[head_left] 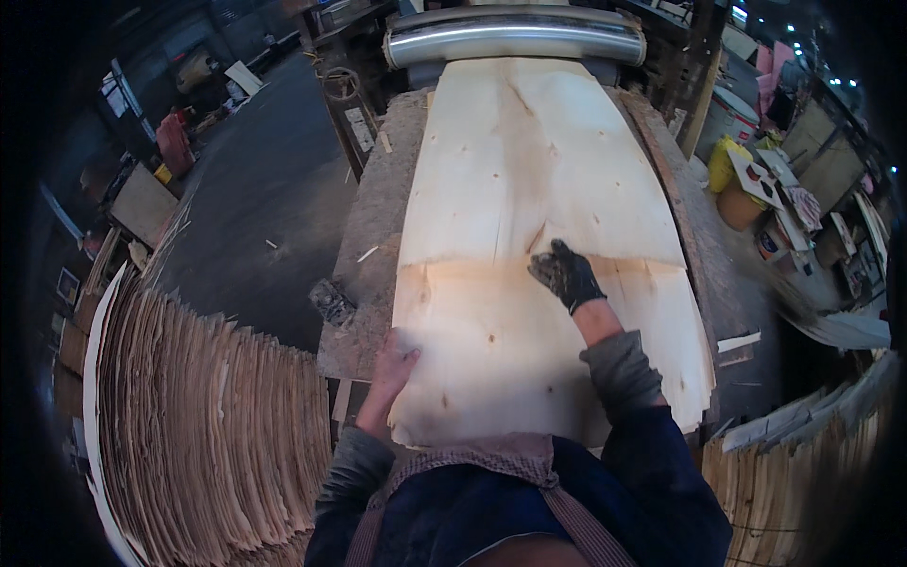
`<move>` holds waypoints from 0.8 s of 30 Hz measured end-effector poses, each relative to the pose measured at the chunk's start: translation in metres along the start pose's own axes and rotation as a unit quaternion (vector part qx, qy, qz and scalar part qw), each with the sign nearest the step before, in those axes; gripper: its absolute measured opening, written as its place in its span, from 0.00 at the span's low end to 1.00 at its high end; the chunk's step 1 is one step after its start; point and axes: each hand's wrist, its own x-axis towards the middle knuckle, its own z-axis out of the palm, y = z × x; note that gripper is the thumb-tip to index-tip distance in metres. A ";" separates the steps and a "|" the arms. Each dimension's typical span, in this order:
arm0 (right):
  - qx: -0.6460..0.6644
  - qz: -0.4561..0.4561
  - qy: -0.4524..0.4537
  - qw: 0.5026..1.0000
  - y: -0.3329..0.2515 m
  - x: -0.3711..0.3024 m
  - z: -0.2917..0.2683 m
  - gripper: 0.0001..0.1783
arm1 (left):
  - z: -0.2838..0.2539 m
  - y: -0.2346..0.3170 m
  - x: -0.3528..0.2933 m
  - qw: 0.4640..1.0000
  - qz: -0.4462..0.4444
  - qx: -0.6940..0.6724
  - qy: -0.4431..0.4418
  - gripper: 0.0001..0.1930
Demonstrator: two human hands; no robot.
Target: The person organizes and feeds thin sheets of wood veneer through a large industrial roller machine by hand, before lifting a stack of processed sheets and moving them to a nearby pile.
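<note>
A pale wood veneer sheet (491,331) lies before me, overlapping another veneer sheet (472,161) with a brown streak that reaches the metal roller (515,40). My left hand (389,369), bare, rests at the near sheet's left edge, thumb apart from the blurred fingers. Over the seam between the sheets is my right hand (567,276) in a dark glove, its fingers curled down against the wood. Just beyond them a small split (539,234) shows in the far sheet. Whatever those fingers may hold is hidden.
A tall stack of veneer sheets (208,416) stands at my left, and another veneer stack (803,482) at my right. On the worn table edge (378,227) sits a dark block-like lump (333,302). Buckets and a yellow bag (726,161) crowd the far right.
</note>
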 end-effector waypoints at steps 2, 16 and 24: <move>-0.018 0.020 0.003 1.000 -0.012 0.034 0.008 0.16 | 0.003 0.005 -0.002 0.998 -0.027 -0.055 0.004 0.30; -0.064 0.121 -0.170 0.976 0.044 -0.110 -0.038 0.22 | -0.044 0.045 -0.001 0.901 -0.098 -0.415 -0.076 0.26; -0.038 0.263 -0.099 0.959 0.081 -0.256 -0.053 0.23 | -0.080 0.064 -0.014 0.870 0.002 -0.489 -0.062 0.27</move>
